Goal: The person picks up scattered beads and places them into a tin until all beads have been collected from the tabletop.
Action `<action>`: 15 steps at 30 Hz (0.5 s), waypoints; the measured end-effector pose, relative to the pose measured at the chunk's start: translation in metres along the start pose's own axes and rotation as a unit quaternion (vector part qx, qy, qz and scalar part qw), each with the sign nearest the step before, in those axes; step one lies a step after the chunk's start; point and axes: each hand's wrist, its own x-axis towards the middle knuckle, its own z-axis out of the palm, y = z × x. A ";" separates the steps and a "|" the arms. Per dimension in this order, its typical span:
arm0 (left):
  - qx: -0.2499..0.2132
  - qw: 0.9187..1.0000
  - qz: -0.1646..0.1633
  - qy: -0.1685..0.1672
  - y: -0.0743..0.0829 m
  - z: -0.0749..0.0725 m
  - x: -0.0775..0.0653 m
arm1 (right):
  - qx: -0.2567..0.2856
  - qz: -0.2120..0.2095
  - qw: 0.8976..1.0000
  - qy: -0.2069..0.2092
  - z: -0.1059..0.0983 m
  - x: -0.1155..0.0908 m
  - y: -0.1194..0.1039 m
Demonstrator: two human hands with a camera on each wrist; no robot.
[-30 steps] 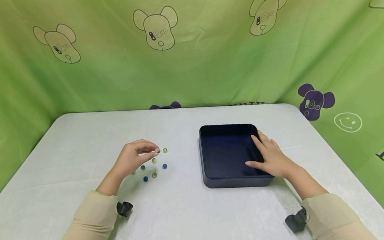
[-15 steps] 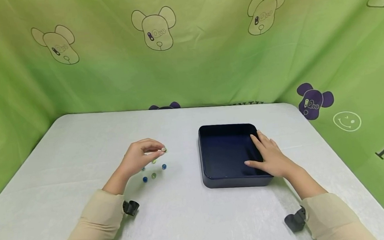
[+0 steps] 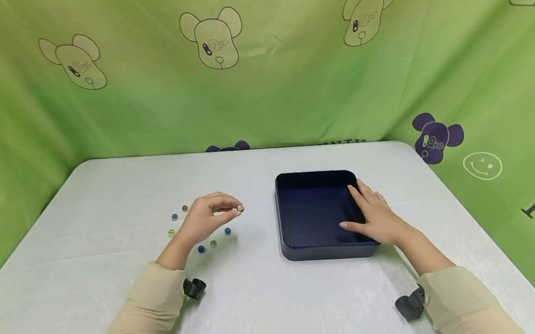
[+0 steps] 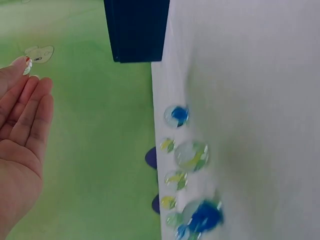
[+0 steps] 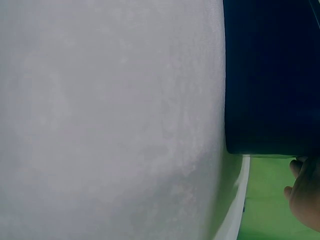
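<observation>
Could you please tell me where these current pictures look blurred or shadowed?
Head view: soft shadow beside the left sleeve; left wrist view: large blue marble blurred; right wrist view: dark box nearly featureless, faint shadow on the white cloth.

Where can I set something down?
White tabletop is bare between the beige sleeves, in front of the navy square box, and beyond the left hand toward the green fabric backdrop. Crowded: around the small colored glass marbles, and the box's right rim, under the right hand.

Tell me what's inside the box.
The box shows only its own dark interior; the right hand covers part of the right side, so beneath it I can't see.
</observation>
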 end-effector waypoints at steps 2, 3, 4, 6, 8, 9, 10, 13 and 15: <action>-0.006 1.000 -0.002 -0.003 -0.002 0.004 0.001 | 0.000 0.000 1.000 0.000 0.000 0.001 0.000; -0.009 1.000 -0.002 -0.006 -0.002 0.006 0.001 | -0.001 -0.001 1.000 0.000 0.000 0.001 0.000; -0.013 1.000 -0.002 -0.009 -0.003 0.008 0.002 | -0.001 0.000 1.000 -0.001 0.000 0.001 0.000; -0.020 1.000 0.001 -0.014 -0.004 0.012 0.003 | -0.002 0.000 1.000 -0.001 0.000 0.001 0.000; -0.027 0.999 0.003 -0.017 -0.004 0.015 0.005 | -0.003 0.002 1.000 -0.002 0.000 0.002 0.000; -0.030 0.999 0.005 -0.018 -0.004 0.017 0.005 | -0.002 0.002 1.000 -0.002 0.000 0.002 0.000; -0.033 0.999 0.008 -0.018 -0.003 0.019 0.006 | -0.003 0.002 1.000 -0.002 0.000 0.002 0.001; -0.035 0.999 0.016 -0.020 -0.001 0.023 0.008 | -0.003 0.003 1.000 -0.002 0.000 0.002 0.001; -0.036 0.999 0.025 -0.019 0.000 0.026 0.009 | -0.003 0.003 1.000 -0.002 0.000 0.002 0.000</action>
